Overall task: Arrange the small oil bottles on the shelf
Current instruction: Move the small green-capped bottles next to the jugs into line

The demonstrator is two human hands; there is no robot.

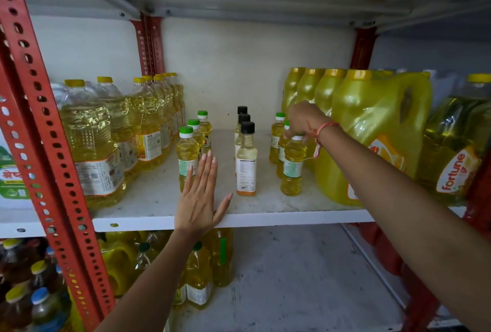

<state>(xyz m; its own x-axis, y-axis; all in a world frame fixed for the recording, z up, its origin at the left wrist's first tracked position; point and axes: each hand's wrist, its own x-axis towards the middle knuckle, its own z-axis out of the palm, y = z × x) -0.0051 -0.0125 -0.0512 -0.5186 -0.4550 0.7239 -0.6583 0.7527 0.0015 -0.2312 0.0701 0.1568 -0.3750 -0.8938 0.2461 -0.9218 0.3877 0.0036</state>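
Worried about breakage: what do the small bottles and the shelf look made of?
Small bottles: likely clear glossy plastic; oil shows through, moulded ridges, plastic-looking caps. Shelf: seemingly white-painted metal, thin folded front edge, scuffed matte top.

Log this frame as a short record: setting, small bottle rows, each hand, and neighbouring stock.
setting: white metal shelf with red uprights
left row: three green-capped small bottles
middle row: three black-capped small bottles
right row: green-capped small bottles, front bottle upright
left hand: open, flat, beside the front left-row bottle
right hand: fingers closed on the front right-row bottle's cap
neighbours: large clear oil bottles at left, yellow jugs at right
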